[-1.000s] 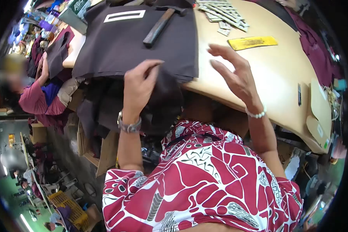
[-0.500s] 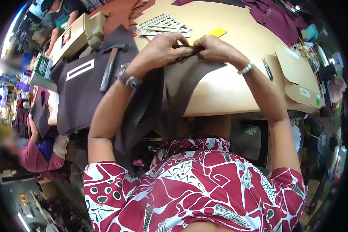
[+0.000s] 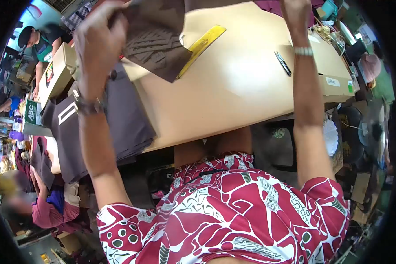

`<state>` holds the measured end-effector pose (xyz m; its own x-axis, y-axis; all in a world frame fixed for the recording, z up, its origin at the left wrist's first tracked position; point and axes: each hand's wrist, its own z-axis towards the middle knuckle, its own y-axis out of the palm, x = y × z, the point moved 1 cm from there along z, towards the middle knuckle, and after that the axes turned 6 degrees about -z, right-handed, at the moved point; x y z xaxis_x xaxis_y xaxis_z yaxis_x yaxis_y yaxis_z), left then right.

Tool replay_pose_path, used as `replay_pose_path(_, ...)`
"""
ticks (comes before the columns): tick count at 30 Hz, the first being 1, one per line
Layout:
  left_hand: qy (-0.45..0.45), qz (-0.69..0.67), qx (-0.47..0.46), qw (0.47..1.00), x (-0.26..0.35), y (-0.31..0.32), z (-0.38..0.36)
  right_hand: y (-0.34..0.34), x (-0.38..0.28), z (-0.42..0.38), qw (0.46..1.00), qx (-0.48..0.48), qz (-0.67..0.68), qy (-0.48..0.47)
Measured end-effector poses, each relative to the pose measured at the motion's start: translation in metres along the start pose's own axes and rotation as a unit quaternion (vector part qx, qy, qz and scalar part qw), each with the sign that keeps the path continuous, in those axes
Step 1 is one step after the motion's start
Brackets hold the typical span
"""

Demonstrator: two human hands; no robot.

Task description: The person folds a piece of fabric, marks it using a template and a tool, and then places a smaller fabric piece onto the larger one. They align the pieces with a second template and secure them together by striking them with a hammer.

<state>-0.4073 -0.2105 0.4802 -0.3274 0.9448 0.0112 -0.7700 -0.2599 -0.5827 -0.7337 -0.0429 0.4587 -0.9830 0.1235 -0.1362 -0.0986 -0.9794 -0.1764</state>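
Both my hands are raised over the far part of the table, holding up a dark brown sheet [image 3: 160, 57]. My left hand [image 3: 102, 44], slightly blurred, has its fingers closed on the sheet's left part. At the top edge of the view my right hand [image 3: 296, 6] is partly cut off, near the sheet's far end; its fingers are hidden. The sheet hangs over the pale slatted pieces, which show as ridges beneath it. Beside its corner lies a yellow ruler-like strip [image 3: 202, 49]. A stack of dark sheets [image 3: 123, 116] lies at the table's left, under my left forearm.
On the tan table [image 3: 220, 105], a pen-like tool [image 3: 283, 64] lies near a cardboard folder [image 3: 334, 86] at the right. A white rectangular frame [image 3: 67, 112] rests on the stack. Boxes [image 3: 59, 72] stand at the left, with people beyond.
My hands have moved apart and away from me, lifting and spreading the dark sheet. More of the yellow strip shows. The hammer on the stack is now mostly hidden behind my left arm.
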Motion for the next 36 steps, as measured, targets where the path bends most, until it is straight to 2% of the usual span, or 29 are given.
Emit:
replay_pose_path(1, 0.001, -0.040, -0.016, 0.999, 0.016, 0.002, -0.020, -0.009, 0.014, -0.025, 0.999, 0.014, -0.037, -0.033)
replay_pose_path(3, -0.034, -0.097, -0.042, 0.994, 0.029, 0.023, -0.061, -0.027, 0.016, -0.080, 0.994, -0.078, -0.041, 0.063)
replay_pose_path(4, -0.055, -0.113, -0.058, 0.990, 0.035, 0.035, -0.078, -0.026, 0.034, -0.114, 0.981, -0.092, 0.063, 0.161)
replay_pose_path(5, -0.059, -0.124, -0.075, 0.988, 0.036, 0.048, -0.095, -0.030, 0.036, -0.141, 0.926, -0.131, 0.131, 0.328)
replay_pose_path(6, -0.075, -0.135, -0.107, 0.982, 0.039, 0.055, -0.107, -0.036, 0.036, -0.161, 0.865, -0.146, 0.231, 0.421)
replay_pose_path(8, -0.061, -0.136, -0.122, 0.981, 0.045, 0.066, -0.127, -0.052, 0.020, -0.180, 0.838, -0.188, 0.166, 0.485)
replay_pose_path(10, -0.112, -0.160, -0.168, 0.966, 0.056, 0.066, -0.141, -0.068, 0.015, -0.195, 0.766, -0.209, 0.154, 0.589)
replay_pose_path(12, -0.142, -0.168, -0.247, 0.944, 0.068, 0.062, -0.151, -0.088, 0.012, -0.208, 0.729, -0.207, 0.217, 0.615)
replay_pose_path(13, -0.124, -0.187, -0.260, 0.939, 0.071, 0.064, -0.158, -0.096, 0.010, -0.212, 0.710, -0.204, 0.249, 0.626)
replay_pose_path(16, -0.114, -0.227, -0.344, 0.904, 0.088, 0.065, -0.169, -0.122, -0.002, -0.208, 0.644, -0.078, 0.360, 0.671)
replay_pose_path(18, -0.144, -0.236, -0.359, 0.891, 0.097, 0.075, -0.176, -0.118, 0.008, -0.213, 0.703, -0.063, 0.337, 0.623)
replay_pose_path(19, -0.153, -0.250, -0.329, 0.898, 0.101, 0.077, -0.175, -0.110, 0.012, -0.213, 0.739, -0.049, 0.305, 0.600)
replay_pose_path(21, -0.227, -0.270, -0.322, 0.879, 0.106, 0.083, -0.169, -0.084, 0.004, -0.195, 0.811, -0.005, 0.274, 0.517)
replay_pose_path(24, -0.290, -0.271, -0.275, 0.876, 0.102, 0.094, -0.163, -0.040, -0.042, -0.154, 0.811, -0.040, 0.356, 0.463)
replay_pose_path(26, -0.349, -0.276, -0.249, 0.860, 0.091, 0.104, -0.155, -0.006, -0.073, -0.142, 0.805, -0.104, 0.389, 0.436)
replay_pose_path(27, -0.367, -0.296, -0.269, 0.840, 0.082, 0.113, -0.153, 0.012, -0.086, -0.143, 0.842, -0.107, 0.377, 0.371)
replay_pose_path(28, -0.349, -0.266, -0.286, 0.852, 0.075, 0.119, -0.150, 0.027, -0.097, -0.143, 0.874, -0.107, 0.361, 0.306)
replay_pose_path(30, -0.310, -0.204, -0.320, 0.872, 0.066, 0.130, -0.141, 0.029, -0.128, -0.137, 0.786, -0.171, 0.457, 0.380)
replay_pose_path(31, -0.302, -0.193, -0.328, 0.874, 0.060, 0.138, -0.139, 0.026, -0.133, -0.138, 0.781, -0.204, 0.440, 0.394)
replay_pose_path(33, -0.283, -0.194, -0.320, 0.883, 0.053, 0.150, -0.141, 0.021, -0.122, -0.151, 0.828, -0.152, 0.376, 0.387)
replay_pose_path(34, -0.273, -0.197, -0.317, 0.887, 0.051, 0.155, -0.142, 0.009, -0.109, -0.156, 0.815, -0.119, 0.377, 0.424)
replay_pose_path(35, -0.288, -0.164, -0.357, 0.873, 0.056, 0.149, -0.132, -0.002, -0.096, -0.162, 0.800, -0.082, 0.378, 0.459)
replay_pose_path(36, -0.255, -0.144, -0.333, 0.897, 0.061, 0.151, -0.130, -0.019, -0.078, -0.169, 0.750, -0.054, 0.406, 0.520)
